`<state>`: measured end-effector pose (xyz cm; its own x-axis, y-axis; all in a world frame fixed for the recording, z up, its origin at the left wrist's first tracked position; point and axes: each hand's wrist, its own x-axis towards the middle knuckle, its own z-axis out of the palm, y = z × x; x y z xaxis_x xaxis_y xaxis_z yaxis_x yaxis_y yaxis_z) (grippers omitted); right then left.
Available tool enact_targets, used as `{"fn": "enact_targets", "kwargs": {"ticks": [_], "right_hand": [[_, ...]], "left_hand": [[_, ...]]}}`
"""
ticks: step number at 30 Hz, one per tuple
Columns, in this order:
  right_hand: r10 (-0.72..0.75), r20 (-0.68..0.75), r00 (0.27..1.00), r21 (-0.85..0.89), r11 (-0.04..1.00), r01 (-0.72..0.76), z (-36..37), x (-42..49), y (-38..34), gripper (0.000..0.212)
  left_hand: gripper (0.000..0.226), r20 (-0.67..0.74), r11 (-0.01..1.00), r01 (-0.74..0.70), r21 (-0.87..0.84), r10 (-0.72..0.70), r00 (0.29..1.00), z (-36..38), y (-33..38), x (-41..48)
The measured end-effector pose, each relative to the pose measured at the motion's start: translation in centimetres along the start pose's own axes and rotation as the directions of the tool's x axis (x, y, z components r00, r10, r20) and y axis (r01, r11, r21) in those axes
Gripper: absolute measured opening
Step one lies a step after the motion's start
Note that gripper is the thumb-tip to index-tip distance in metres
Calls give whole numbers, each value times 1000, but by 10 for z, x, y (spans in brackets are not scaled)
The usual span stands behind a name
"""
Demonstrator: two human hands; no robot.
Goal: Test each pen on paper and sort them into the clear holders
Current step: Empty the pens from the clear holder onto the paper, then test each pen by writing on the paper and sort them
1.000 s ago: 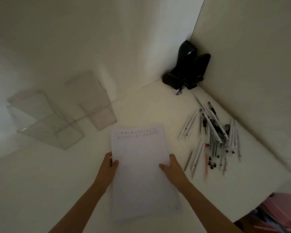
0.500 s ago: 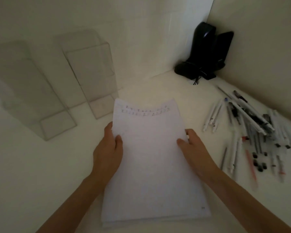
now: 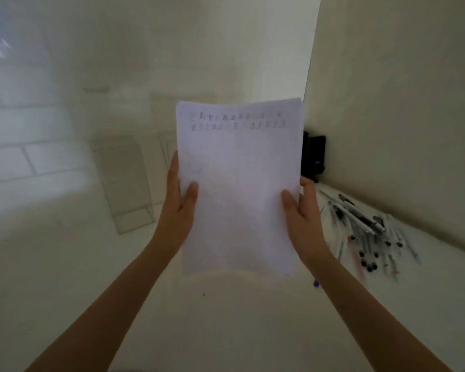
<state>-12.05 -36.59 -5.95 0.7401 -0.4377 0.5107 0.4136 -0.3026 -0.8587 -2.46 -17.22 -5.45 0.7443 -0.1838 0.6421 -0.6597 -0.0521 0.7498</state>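
Paper [image 3: 239, 167] aloft, left grip [image 3: 179, 208], right grip [image 3: 302, 218] pinching

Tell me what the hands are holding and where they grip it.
The paper: left hand pinches its left edge, right hand its right edge, both around mid-height.

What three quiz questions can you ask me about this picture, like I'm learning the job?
1. True or false: the paper lies flat on the table.
2. How many hands hold the paper? A) none B) one C) two
3. Fill the gap: the pile of pens lies to the ___ of the paper.

Key
1. False: it is held up, off the table.
2. C: the left hand and the right hand each grip one side edge.
3. Right.
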Motion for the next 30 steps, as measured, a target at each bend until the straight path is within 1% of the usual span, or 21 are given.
{"fn": "enact_targets", "kwargs": {"ticks": [2, 4, 7, 10, 12, 14, 15, 18, 20, 21, 22, 24, 25, 27, 29, 30], "right_hand": [[9, -26, 1000, 18, 1000, -9, 3, -13, 4, 24], [61, -49, 997, 26, 998, -59, 7, -29, 13, 21], [128, -134, 983, 24, 992, -126, 7, -41, 14, 18], [191, -94, 977, -76, 977, -199, -1, -38, 12, 10], [273, -77, 959, -185, 941, -283, -5, -43, 18, 12], [365, -59, 929, -331, 871, -363, -4, -54, 28, 19], [393, -42, 919, -397, 837, -376, -3, -61, 33, 22], [412, -36, 910, -528, 766, -368, -1, -74, 48, 26], [402, -10, 916, -628, 710, -318, -2, -78, 54, 29], [400, 21, 916, -695, 665, -274, -4, -79, 56, 31], [389, 51, 920, -761, 612, -216, -5, -80, 56, 35], [349, 58, 935, -849, 510, -137, -12, -79, 54, 41], [302, 27, 953, -872, 473, -125, -18, -77, 53, 42], [220, -117, 969, -901, 387, -196, -33, -71, 53, 42], [211, -245, 946, -923, 247, -295, -50, -64, 59, 44], [235, -274, 932, -932, 175, -318, -57, -60, 63, 46]], "left_hand": [[61, 26, 1000, 29, -9, -29, 999, 10, 5, -13], [61, 52, 995, 102, -19, -101, 994, 20, 4, -29], [47, -4, 986, 165, 28, -165, 986, 19, 5, -40], [37, -8, 971, 235, 37, -235, 972, 5, 2, -38], [38, 25, 938, 325, 121, -330, 944, 1, -5, -45], [39, 41, 881, 397, 257, -421, 906, 2, -14, -61], [38, 45, 850, 419, 319, -455, 889, 4, -20, -70], [40, 57, 759, 431, 487, -521, 852, 6, -36, -91], [41, 37, 708, 408, 576, -521, 853, 7, -40, -96], [42, 26, 675, 375, 635, -505, 863, 8, -40, -97], [44, 19, 621, 331, 711, -488, 873, 9, -40, -97], [50, 3, 485, 266, 833, -485, 875, 11, -41, -98], [54, -19, 437, 275, 857, -505, 863, 12, -41, -98], [57, -72, 394, 336, 856, -552, 831, 15, -41, -99], [57, -90, 389, 380, 840, -590, 803, 19, -42, -96], [57, -89, 398, 397, 827, -605, 791, 21, -42, -94]]}}
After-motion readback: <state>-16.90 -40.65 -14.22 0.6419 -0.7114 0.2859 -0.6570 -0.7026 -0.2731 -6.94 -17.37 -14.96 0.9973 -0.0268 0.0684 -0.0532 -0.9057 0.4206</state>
